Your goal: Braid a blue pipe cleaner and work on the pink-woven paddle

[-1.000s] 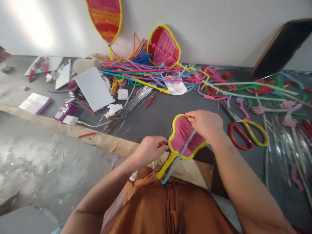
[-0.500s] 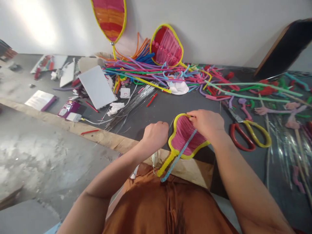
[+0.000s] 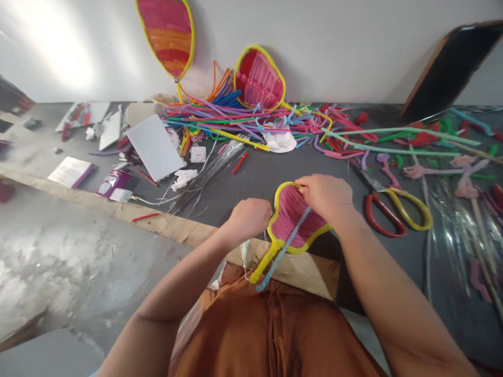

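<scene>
A small hand fan with a pink streaked face, a yellow fuzzy rim and a yellow handle is tilted toward me at the table's front edge. My right hand pinches its upper rim between thumb and fingers. A light blue pipe cleaner runs slantwise across the face and beside the handle, its top end close to my right fingers. Just left of the rim, my left hand is closed in a fist; what it holds, if anything, is hidden. A pale tassel hangs near the handle's end.
Red-and-yellow scissors lie to the right. Behind are piled pipe cleaners, two finished fans against the wall and a leaning phone. Silver strands, a white card and a purple box lie left.
My left fist has come slightly closer to the fan's left rim. The right hand keeps its pinch on the fan. The whole view has shifted a little.
</scene>
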`<state>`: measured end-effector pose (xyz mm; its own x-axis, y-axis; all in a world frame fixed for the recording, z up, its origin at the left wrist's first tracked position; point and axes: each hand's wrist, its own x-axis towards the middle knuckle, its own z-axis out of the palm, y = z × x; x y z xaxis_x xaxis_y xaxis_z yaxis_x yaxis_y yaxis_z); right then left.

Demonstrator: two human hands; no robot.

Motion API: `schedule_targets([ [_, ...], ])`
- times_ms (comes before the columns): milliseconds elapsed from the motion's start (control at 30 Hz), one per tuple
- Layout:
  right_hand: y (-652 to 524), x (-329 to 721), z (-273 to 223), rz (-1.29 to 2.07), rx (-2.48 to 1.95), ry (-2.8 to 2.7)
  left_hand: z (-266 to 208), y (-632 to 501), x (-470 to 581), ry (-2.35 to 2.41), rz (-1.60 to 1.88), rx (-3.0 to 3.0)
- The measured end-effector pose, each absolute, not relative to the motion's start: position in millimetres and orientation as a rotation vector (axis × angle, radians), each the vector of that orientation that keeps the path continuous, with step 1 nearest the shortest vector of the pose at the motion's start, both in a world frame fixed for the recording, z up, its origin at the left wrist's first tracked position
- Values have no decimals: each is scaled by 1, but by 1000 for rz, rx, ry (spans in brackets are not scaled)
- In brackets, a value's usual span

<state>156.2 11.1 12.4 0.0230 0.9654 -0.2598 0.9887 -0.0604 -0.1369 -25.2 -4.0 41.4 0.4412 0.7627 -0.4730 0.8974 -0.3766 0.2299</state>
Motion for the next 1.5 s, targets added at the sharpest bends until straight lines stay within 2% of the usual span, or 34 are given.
schedule_targets([
  [400, 10, 157, 9, -419, 2182, 2116, 31, -10, -26, 1420, -285, 2169],
  [633, 10, 155, 10, -454, 2201, 2091, 12, -13, -39, 1241, 37, 2465],
  [833, 9, 154, 13, -453, 2207, 2076, 11, 4, -47, 1149, 135, 2304],
  [1133, 8, 154, 14, -450, 2207, 2084, 26, 42, -25, 1373, -243, 2520],
  [1333, 9, 155, 14, -466, 2205, 2075, 37, 45, -1, 1463, -519, 2381],
  [1500, 9, 157, 13, -470, 2216, 2074, 38, 48, 3, 1486, -551, 2344],
])
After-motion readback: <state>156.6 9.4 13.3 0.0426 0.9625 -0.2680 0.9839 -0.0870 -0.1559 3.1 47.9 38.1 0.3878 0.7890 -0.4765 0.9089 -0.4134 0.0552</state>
